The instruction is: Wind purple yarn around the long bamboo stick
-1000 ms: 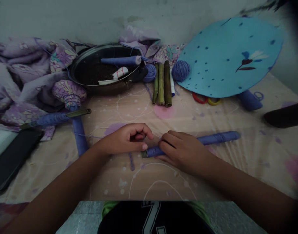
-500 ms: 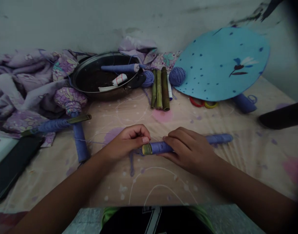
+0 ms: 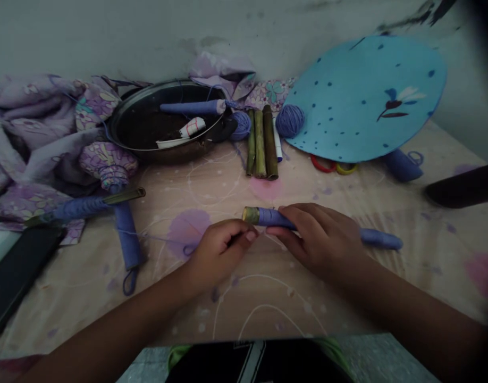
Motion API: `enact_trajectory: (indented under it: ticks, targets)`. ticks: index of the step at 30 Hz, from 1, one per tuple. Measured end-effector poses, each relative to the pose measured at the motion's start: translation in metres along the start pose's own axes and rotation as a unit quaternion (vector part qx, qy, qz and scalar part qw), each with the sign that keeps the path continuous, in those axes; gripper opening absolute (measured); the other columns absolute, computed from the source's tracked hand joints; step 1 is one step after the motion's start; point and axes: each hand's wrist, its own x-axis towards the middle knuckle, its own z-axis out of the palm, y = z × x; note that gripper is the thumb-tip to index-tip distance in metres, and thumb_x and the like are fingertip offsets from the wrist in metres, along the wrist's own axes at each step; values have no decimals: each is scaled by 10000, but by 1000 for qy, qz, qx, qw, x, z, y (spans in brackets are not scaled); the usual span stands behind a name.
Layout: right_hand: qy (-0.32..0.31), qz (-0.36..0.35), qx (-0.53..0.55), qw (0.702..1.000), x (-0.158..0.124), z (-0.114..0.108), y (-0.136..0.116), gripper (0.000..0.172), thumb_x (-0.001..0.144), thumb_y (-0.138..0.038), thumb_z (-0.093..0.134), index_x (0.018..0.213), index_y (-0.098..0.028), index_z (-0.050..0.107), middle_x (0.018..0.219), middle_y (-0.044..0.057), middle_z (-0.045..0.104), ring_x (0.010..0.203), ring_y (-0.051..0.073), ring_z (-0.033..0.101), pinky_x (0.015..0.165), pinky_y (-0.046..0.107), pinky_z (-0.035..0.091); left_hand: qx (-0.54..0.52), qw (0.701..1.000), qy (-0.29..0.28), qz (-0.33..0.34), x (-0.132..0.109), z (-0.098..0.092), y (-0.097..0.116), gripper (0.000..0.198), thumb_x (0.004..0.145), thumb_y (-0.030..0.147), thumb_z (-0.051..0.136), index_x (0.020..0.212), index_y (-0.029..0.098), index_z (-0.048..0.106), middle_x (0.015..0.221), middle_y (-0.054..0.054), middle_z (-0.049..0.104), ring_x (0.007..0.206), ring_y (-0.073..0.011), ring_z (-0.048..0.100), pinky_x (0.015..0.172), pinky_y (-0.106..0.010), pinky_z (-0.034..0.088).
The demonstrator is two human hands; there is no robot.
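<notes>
A bamboo stick wrapped in purple yarn (image 3: 270,217) lies across my right hand's grip, its bare greenish end pointing left and its rounded wrapped end showing past the wrist. My right hand (image 3: 324,234) is closed round its middle. Just below the bare end, my left hand (image 3: 228,244) pinches thumb against fingers on purple yarn; the strand between the fingers is too fine to see clearly. A loose length of yarn (image 3: 160,238) runs along the cloth from the left side toward this hand.
Wrapped sticks (image 3: 128,234) and a black phone-like slab (image 3: 24,276) lie at left. Behind stand a dark pan (image 3: 156,154), bare bamboo pieces (image 3: 260,146), a yarn ball (image 3: 291,121) and a blue dotted oval board (image 3: 347,106). A dark rod (image 3: 463,186) juts in from the right.
The wrapped stick has been lifted at its bare end and shifted right, now tilting down to the right. My left hand has moved slightly right and below the end.
</notes>
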Motion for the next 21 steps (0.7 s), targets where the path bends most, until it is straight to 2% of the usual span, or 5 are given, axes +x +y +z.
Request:
enact_trajectory:
  ticks: [2, 6, 14, 18, 21]
  targets:
    - [-24, 25, -9, 999, 0, 2, -1, 251, 885, -346, 507, 949, -128, 615, 793, 82, 676, 675, 179, 614, 567, 285, 440, 136, 989, -9, 65, -3, 3, 0, 202, 875, 210, 420, 877, 146, 611, 793, -44, 630, 720, -133, 570, 654, -262, 467]
    - [-81, 57, -24, 995, 1, 6, -1, 343, 921, -409, 415, 871, -146, 628, 713, 59, 653, 579, 158, 579, 508, 270, 355, 366, 913, -3, 178, -8, 3, -1, 224, 862, 152, 400, 895, 111, 618, 719, -58, 620, 600, -153, 555, 537, -272, 421]
    - [-266, 82, 22, 960, 7, 6, 2, 343, 928, -432, 381, 893, -171, 600, 716, 44, 625, 615, 165, 569, 531, 263, 285, 511, 815, 46, 270, -6, -16, -4, 225, 888, 176, 396, 903, 144, 619, 610, -19, 565, 570, -132, 506, 521, -271, 334]
    - [-300, 42, 42, 952, 11, 2, 2, 300, 930, -393, 396, 864, -169, 585, 687, 34, 600, 604, 160, 557, 539, 264, 276, 495, 814, 62, 298, -5, -15, -6, 218, 892, 179, 415, 914, 126, 625, 621, -21, 557, 595, -138, 504, 539, -272, 348]
    - [-320, -3, 69, 945, 12, 0, 5, 273, 924, -378, 415, 864, -171, 582, 691, 28, 596, 596, 155, 554, 543, 263, 281, 424, 859, 58, 281, -4, -13, -6, 200, 881, 166, 435, 881, 118, 630, 644, -23, 560, 576, -126, 495, 521, -253, 360]
